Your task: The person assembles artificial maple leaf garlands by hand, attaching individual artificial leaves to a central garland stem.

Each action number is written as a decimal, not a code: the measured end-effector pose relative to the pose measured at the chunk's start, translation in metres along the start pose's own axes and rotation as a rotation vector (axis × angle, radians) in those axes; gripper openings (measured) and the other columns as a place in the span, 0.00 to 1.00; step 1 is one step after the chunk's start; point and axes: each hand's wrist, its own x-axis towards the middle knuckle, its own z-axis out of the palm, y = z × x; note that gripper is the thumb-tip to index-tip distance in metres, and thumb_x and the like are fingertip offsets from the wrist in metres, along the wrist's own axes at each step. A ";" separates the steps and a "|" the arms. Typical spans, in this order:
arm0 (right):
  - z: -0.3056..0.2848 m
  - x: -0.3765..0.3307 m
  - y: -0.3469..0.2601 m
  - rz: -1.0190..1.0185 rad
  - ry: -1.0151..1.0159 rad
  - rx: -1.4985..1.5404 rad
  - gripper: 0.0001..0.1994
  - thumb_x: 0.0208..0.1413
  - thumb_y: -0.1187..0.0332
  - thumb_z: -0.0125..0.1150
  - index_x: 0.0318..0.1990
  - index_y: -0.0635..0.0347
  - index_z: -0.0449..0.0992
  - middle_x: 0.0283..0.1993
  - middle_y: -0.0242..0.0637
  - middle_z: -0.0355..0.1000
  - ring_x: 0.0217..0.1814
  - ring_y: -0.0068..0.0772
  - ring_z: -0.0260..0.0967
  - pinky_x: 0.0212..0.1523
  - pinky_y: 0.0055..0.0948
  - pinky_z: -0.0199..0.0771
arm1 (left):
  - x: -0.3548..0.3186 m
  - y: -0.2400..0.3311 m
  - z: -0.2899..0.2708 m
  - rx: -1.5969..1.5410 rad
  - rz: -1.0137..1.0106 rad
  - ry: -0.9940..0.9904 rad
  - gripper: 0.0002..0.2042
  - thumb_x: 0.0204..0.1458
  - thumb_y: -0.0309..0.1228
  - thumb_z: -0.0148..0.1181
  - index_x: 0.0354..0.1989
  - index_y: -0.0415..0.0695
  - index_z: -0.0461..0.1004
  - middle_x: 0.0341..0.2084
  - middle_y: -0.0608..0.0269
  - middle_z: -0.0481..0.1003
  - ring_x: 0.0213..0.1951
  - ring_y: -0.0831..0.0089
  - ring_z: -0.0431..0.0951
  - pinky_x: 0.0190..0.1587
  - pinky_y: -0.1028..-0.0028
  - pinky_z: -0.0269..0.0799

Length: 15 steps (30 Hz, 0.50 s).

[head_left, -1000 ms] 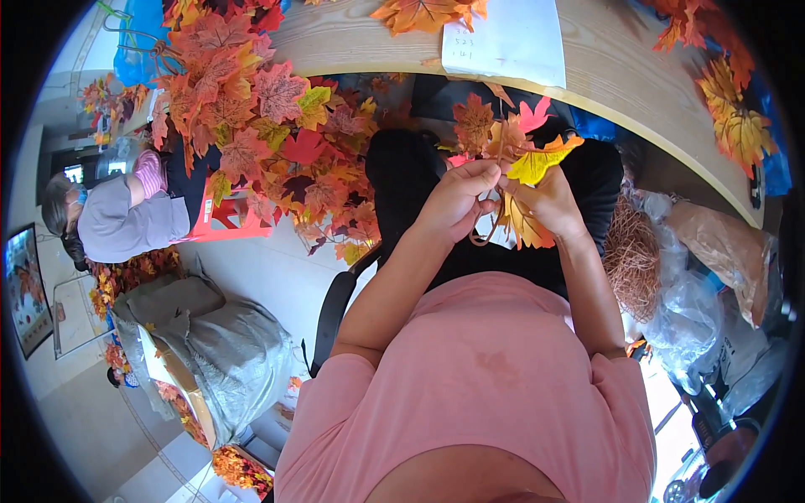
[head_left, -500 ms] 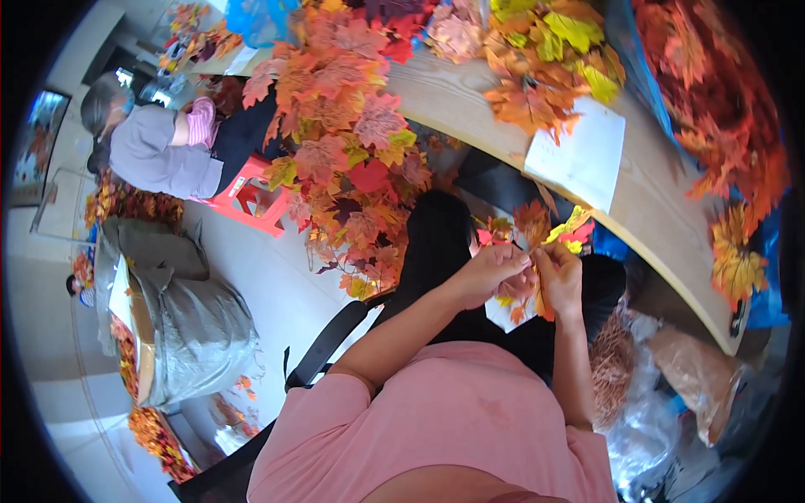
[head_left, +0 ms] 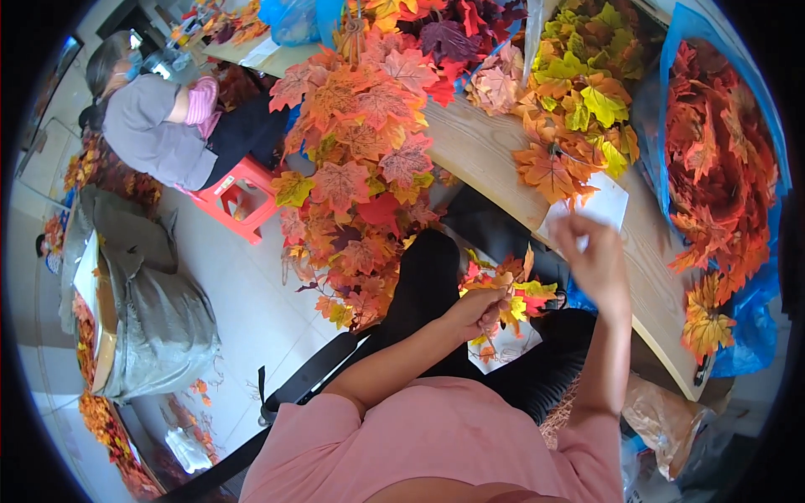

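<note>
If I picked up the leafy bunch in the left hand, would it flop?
Probably light: the left hand alone holds the leafy bunch. Its leaves look thin, so they'd likely bend. It probably wouldn't roll, with leaves poking out sideways.

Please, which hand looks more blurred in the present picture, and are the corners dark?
Head view: the right hand is smeared, the left hand clearer; same head view: all four corners fall to black outside the rounded image.

**Left arm tucked in, right arm stretched out**

The left forearm (head_left: 398, 359) slants inward, its left hand (head_left: 480, 316) short of the table (head_left: 478, 138), fingers pinched tight. The right forearm (head_left: 608, 356) reaches farther, the right hand (head_left: 594, 256) blurred over the table's near edge, fingers bent; I can't see whether they grip.
</note>
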 end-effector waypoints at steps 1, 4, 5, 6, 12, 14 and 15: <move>0.000 0.027 -0.001 -0.047 0.040 -0.037 0.10 0.50 0.67 0.56 0.29 0.68 0.74 0.22 0.45 0.70 0.23 0.35 0.69 0.27 0.30 0.66 | 0.000 0.000 -0.002 0.018 0.059 0.021 0.10 0.55 0.37 0.50 0.28 0.44 0.69 0.16 0.72 0.65 0.08 0.87 0.53 0.11 0.84 0.42; 0.003 0.098 0.009 -0.058 0.136 -0.089 0.10 0.49 0.66 0.55 0.31 0.65 0.75 0.25 0.46 0.72 0.28 0.37 0.72 0.31 0.31 0.70 | -0.010 0.007 0.002 -0.006 0.082 -0.033 0.07 0.56 0.32 0.47 0.30 0.42 0.67 0.15 0.71 0.64 0.09 0.87 0.53 0.10 0.85 0.44; 0.008 0.115 0.019 -0.075 0.178 -0.071 0.10 0.48 0.66 0.55 0.31 0.64 0.76 0.26 0.46 0.73 0.30 0.40 0.73 0.32 0.32 0.71 | -0.010 0.007 0.001 -0.009 0.088 -0.042 0.07 0.56 0.32 0.47 0.30 0.42 0.67 0.14 0.71 0.64 0.09 0.87 0.53 0.10 0.85 0.44; 0.013 0.131 0.031 -0.086 0.198 -0.137 0.11 0.48 0.65 0.55 0.32 0.63 0.76 0.27 0.47 0.73 0.31 0.43 0.73 0.34 0.35 0.71 | -0.008 0.007 0.000 0.027 0.119 -0.026 0.07 0.56 0.33 0.48 0.30 0.43 0.68 0.13 0.72 0.63 0.09 0.87 0.52 0.10 0.85 0.44; 0.032 0.133 0.052 -0.019 0.244 -0.203 0.11 0.46 0.62 0.55 0.32 0.58 0.77 0.28 0.48 0.73 0.33 0.49 0.72 0.37 0.42 0.71 | -0.010 0.008 -0.013 0.006 0.143 0.061 0.08 0.55 0.34 0.49 0.33 0.43 0.69 0.13 0.74 0.64 0.07 0.87 0.52 0.09 0.85 0.44; 0.023 0.117 0.050 -0.019 0.290 -0.158 0.10 0.47 0.63 0.54 0.31 0.58 0.77 0.28 0.47 0.73 0.32 0.49 0.72 0.37 0.42 0.70 | -0.011 0.010 -0.012 0.013 0.148 0.091 0.08 0.55 0.34 0.49 0.34 0.43 0.68 0.14 0.74 0.63 0.08 0.87 0.53 0.10 0.85 0.46; 0.016 0.107 0.048 -0.024 0.317 -0.133 0.10 0.47 0.63 0.54 0.31 0.58 0.77 0.27 0.47 0.73 0.32 0.49 0.71 0.37 0.42 0.70 | -0.011 0.010 -0.010 0.035 0.113 0.078 0.08 0.55 0.34 0.49 0.34 0.43 0.68 0.14 0.74 0.63 0.08 0.87 0.53 0.10 0.85 0.46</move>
